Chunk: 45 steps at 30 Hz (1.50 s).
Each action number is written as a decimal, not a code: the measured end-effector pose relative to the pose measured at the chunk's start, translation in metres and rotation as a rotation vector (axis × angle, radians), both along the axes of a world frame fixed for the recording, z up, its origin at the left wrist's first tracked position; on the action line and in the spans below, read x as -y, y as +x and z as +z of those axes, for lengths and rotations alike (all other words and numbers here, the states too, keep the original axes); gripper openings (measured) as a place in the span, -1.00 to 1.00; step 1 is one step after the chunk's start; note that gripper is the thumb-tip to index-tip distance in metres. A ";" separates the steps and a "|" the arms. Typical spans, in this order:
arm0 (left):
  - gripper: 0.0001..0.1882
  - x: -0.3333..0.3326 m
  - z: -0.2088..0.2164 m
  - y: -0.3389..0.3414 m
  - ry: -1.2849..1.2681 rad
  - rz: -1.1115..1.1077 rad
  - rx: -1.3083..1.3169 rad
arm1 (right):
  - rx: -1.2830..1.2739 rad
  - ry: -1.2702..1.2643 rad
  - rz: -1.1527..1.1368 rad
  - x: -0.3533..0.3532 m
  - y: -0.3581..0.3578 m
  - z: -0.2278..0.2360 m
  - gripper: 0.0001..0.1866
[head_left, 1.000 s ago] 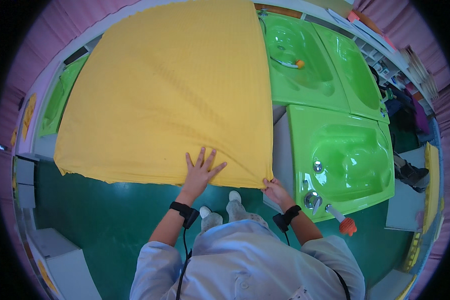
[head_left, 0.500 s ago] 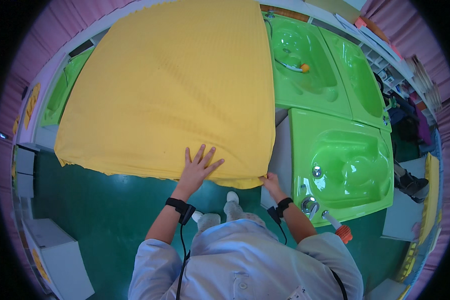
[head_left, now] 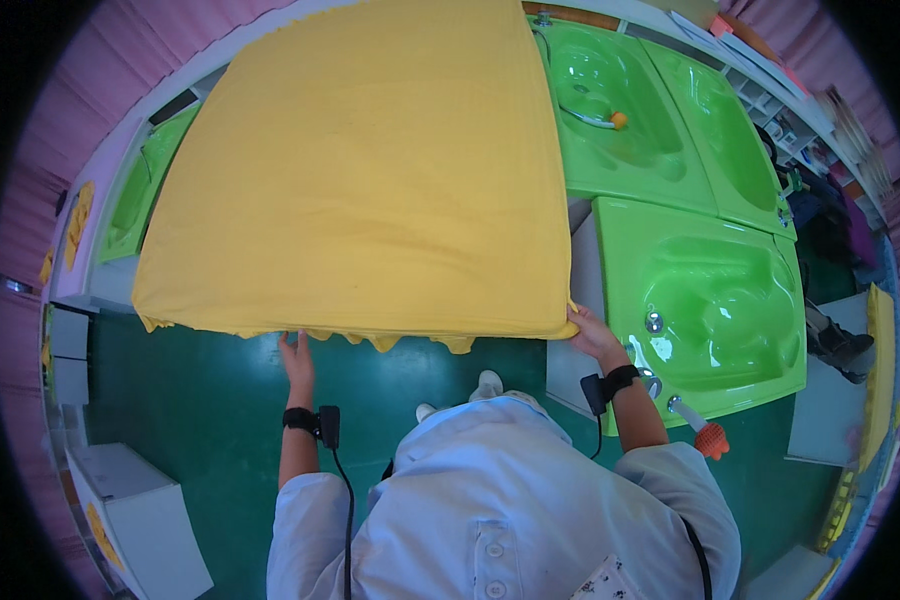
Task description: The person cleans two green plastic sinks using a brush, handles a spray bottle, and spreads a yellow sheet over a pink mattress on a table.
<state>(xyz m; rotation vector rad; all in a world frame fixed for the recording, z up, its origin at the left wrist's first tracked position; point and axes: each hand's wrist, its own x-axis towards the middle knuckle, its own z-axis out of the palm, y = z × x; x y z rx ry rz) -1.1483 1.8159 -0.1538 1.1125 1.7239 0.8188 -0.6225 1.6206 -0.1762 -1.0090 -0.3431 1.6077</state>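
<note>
A large yellow sheet (head_left: 360, 180) is spread over a flat, table-height surface, its ruffled hem hanging along the near side. My right hand (head_left: 594, 336) pinches the sheet's near right corner, its fingers closed on the cloth. At the near hem, left of the middle, my left hand (head_left: 297, 362) has its fingertips closed at the edge, partly hidden by the fabric. The top of the sheet lies mostly smooth, with faint creases. Both wrists carry black straps with small cabled devices.
Right of the sheet are glossy green basins (head_left: 715, 310), one with a chrome tap and an orange-headed shower (head_left: 710, 440). Another green basin (head_left: 150, 185) stands at the far left. A white cabinet (head_left: 140, 500) is at the lower left, on a green floor (head_left: 190, 400). Pink curtains hang around.
My left hand has gone from lying flat on the sheet to its near hem, further left. My right hand keeps hold of the corner. The near edge looks straighter and smoother.
</note>
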 end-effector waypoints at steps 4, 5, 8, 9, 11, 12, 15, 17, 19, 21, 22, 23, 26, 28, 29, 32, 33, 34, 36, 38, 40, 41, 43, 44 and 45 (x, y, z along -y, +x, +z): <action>-0.26 0.002 0.002 0.026 -0.206 0.107 0.649 | 0.014 0.012 -0.207 -0.002 -0.008 0.010 -0.67; -0.28 0.004 -0.001 0.027 -0.227 0.072 0.884 | -0.056 0.036 -0.243 0.003 -0.006 0.008 -0.65; -0.32 0.002 -0.010 0.012 -0.136 0.044 0.969 | -0.093 0.037 -0.319 0.008 -0.017 -0.002 -0.63; -0.44 0.000 -0.017 0.001 -0.087 0.088 1.032 | -0.117 0.000 -0.328 0.002 -0.023 -0.007 -0.64; -0.52 0.005 -0.023 0.010 -0.066 0.079 0.984 | -0.161 -0.101 -0.414 -0.005 -0.024 -0.007 -0.68; -0.59 0.007 -0.025 0.015 -0.044 0.073 0.928 | -0.153 -0.093 -0.419 -0.010 -0.023 -0.010 -0.68; -0.82 0.013 -0.040 -0.004 -0.086 0.228 0.807 | 0.186 -0.125 -0.374 -0.025 -0.021 -0.051 -0.65; -0.84 0.016 -0.044 -0.032 -0.069 0.240 0.799 | -0.040 -0.163 -0.329 -0.039 -0.023 -0.044 -0.60; -0.88 0.012 -0.041 -0.018 -0.117 0.372 1.027 | -0.259 -0.198 -0.362 -0.042 -0.007 -0.023 -0.47; -0.89 -0.005 -0.021 0.014 -0.102 0.368 1.160 | -0.296 -0.147 -0.335 -0.046 0.012 0.038 -0.49; -0.88 -0.008 -0.014 0.025 -0.080 0.374 1.275 | -0.351 -0.100 -0.296 -0.046 0.019 0.059 -0.52; -0.81 -0.001 -0.035 -0.065 0.065 0.197 1.449 | -0.408 -0.089 -0.195 -0.075 -0.005 0.060 -0.52; -0.83 -0.015 -0.032 -0.047 0.219 0.228 1.526 | -0.019 -0.004 -0.114 -0.077 0.033 0.046 -0.56; -0.85 -0.026 -0.018 -0.040 0.248 0.191 1.476 | 0.089 0.184 -0.180 -0.074 0.048 0.049 -0.54; -0.82 -0.030 -0.011 -0.044 0.221 0.359 1.441 | 0.085 0.179 -0.170 -0.077 0.044 0.057 -0.54; -0.60 -0.034 -0.002 -0.063 0.256 0.511 1.240 | -0.324 0.097 -0.262 -0.089 0.034 0.093 -0.46; -0.61 -0.034 -0.001 -0.066 0.253 0.503 1.230 | -0.408 0.055 -0.264 -0.099 0.031 0.102 -0.40; -0.62 -0.036 -0.001 -0.064 0.243 0.484 1.225 | -0.406 0.057 -0.266 -0.109 0.033 0.106 -0.40; -0.62 -0.038 -0.003 -0.062 0.182 0.495 1.243 | -0.554 0.087 -0.175 -0.131 0.039 0.112 -0.45; -0.62 -0.042 -0.005 -0.057 0.108 0.482 1.263 | -0.467 0.143 -0.184 -0.156 0.046 0.089 -0.49; -0.61 -0.035 -0.010 -0.063 0.042 0.549 1.208 | -0.381 0.192 -0.195 -0.170 0.044 0.081 -0.52; -0.61 -0.032 -0.012 -0.071 0.041 0.533 1.198 | -0.413 0.178 -0.222 -0.177 0.038 0.082 -0.55; -0.61 -0.030 -0.016 -0.068 0.031 0.512 1.176 | -0.507 0.205 -0.220 -0.176 0.046 0.077 -0.57; -0.62 -0.028 -0.016 -0.075 0.047 0.490 1.191 | -0.510 0.214 -0.222 -0.177 0.046 0.079 -0.57; -0.62 -0.027 -0.017 -0.080 0.055 0.495 1.178 | -0.534 0.221 -0.254 -0.180 0.043 0.081 -0.57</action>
